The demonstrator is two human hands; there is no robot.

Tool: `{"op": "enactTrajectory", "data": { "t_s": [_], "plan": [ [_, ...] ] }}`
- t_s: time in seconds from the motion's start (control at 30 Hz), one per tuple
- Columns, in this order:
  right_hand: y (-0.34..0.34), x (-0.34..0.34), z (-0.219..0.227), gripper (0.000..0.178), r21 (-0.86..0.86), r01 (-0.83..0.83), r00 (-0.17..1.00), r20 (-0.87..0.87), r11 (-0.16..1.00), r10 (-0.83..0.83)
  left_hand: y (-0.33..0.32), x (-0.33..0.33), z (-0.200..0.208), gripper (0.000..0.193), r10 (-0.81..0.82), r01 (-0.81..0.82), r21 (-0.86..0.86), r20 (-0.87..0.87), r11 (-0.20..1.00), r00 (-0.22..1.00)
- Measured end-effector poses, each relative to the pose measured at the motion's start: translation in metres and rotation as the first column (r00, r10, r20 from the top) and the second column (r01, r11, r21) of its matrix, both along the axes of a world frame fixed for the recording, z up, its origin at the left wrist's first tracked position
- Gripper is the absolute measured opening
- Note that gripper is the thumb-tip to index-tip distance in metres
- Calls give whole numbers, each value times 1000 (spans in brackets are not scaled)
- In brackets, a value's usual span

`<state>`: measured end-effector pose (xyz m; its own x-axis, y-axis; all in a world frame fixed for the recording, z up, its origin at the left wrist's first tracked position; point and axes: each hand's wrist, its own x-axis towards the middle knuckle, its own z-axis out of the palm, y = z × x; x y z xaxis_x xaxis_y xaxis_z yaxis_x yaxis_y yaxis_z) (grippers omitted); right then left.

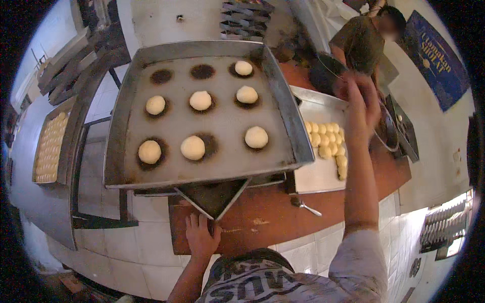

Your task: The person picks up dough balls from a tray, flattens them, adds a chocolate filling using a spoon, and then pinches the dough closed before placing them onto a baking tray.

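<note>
A large square metal baking tray is raised in front of me, propped on other trays turned at an angle. Several pale dough balls sit on its dark round spots; two spots at the back left are bare. My left hand lies on the table edge with fingers extended, beside the projecting corner of a lower tray. My right hand is lifted at the right, smeared by motion, so its grip is unclear. Below it stands a pale tray with many yellowish dough balls.
A spoon lies on the brown table. At far left, a tray holds rows of dough balls. A co-worker stands at the upper right, near a dark bowl. Stacked metal pans are at the back.
</note>
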<state>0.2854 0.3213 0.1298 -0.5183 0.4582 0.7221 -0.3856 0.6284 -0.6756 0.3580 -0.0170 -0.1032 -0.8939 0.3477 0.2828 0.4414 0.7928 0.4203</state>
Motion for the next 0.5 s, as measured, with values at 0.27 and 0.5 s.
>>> {"op": "enactTrajectory", "data": {
  "t_s": [0.27, 0.5],
  "plan": [
    [17, 228, -189, 38, 612, -258, 570, 721, 748, -394, 35, 10, 19, 15, -395, 385, 317, -33, 867, 918],
    [11, 230, -212, 36, 417, -330, 280, 900, 847, -335, 212, 2, 87, 16, -785, 756, 360, -94, 546, 612]
  ]
}}
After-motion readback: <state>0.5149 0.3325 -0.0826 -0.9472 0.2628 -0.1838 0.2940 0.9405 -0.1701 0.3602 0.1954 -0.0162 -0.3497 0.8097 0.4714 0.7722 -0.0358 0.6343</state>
